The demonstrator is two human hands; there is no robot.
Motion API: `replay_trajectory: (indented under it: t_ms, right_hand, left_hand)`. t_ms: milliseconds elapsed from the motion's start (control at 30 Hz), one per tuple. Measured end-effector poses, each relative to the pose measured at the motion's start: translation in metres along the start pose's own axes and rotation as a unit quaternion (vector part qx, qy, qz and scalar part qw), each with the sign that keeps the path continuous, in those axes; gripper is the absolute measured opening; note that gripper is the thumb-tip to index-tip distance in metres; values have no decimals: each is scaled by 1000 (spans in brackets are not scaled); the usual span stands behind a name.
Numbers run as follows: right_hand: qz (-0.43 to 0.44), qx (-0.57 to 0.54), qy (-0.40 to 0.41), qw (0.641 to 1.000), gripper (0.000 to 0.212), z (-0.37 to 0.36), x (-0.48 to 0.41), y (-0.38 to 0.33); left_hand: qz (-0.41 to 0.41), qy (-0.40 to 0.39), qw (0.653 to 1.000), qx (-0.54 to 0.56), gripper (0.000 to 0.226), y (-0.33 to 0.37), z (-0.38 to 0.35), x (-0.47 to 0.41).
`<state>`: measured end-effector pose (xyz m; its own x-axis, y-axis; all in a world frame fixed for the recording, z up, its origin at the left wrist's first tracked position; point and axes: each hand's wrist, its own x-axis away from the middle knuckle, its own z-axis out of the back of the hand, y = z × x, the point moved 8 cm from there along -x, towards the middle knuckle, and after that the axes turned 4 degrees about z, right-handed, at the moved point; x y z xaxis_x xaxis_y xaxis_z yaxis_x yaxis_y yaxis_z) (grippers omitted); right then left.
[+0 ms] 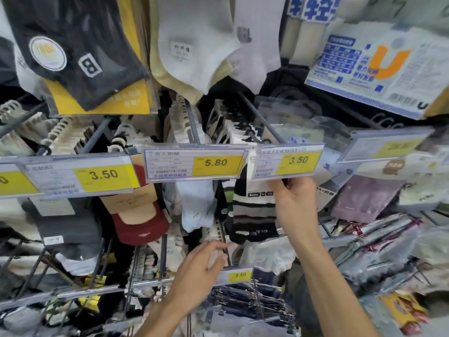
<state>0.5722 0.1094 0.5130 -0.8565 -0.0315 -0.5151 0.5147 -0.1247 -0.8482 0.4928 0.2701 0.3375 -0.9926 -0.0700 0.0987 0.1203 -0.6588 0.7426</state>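
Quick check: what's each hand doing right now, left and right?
Left hand: open, fingers relaxed, holding nothing.
Right hand: fingers curled, apparently gripping the top of the striped socks.

A single head-worn camera looks forward and slightly down into a sock rack at close range, its wide angle bending the edges. The right hand, gripping the striped socks, sits just right of centre. The left hand lies below-left of that grip, and both forearms enter from the bottom edge.
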Motion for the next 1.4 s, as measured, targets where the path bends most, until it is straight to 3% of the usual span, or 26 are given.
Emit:
replay_trajectory:
  t_ms: [367,567,667,767,833,900,967,1100,1233,1400]
  right_hand:
    - [67,-12,-2,998,49,-17,-12,-4]
    - [-6,86,73,994,32,-3,21,13]
    - [-18,130,81,988,42,9,77,25]
    - [-99,153,30,983,42,13,155,50]
    - [-160,153,7,975,46,16,213,64]
    - [-246,136,-18,960,48,17,276,78]
    - [-343,121,-29,931,49,24,343,92]
    - [-511,144,-7,847,41,63,469,108]
    - [-585,129,55,799,20,118,570,111]
    - [-661,93,180,722,30,192,698,124]
  left_hand:
    - [-36,18,994,-103,27,-6,-7,0]
    - [-55,37,994,-89,33,-8,-9,1]
    - [-57,57,996,-45,29,-6,-6,4]
    - [-146,129,980,-30,22,14,-1,22]
    - [-213,121,969,-20,24,32,-17,42]
    - [-228,27,973,-9,27,40,-62,61]
    - [-211,-125,969,-25,26,38,-132,89]
    - [-165,-401,895,-104,28,5,-268,180]
    - [-168,-522,818,-176,27,-23,-353,261]
    - [-142,-635,722,-235,22,-51,-450,335]
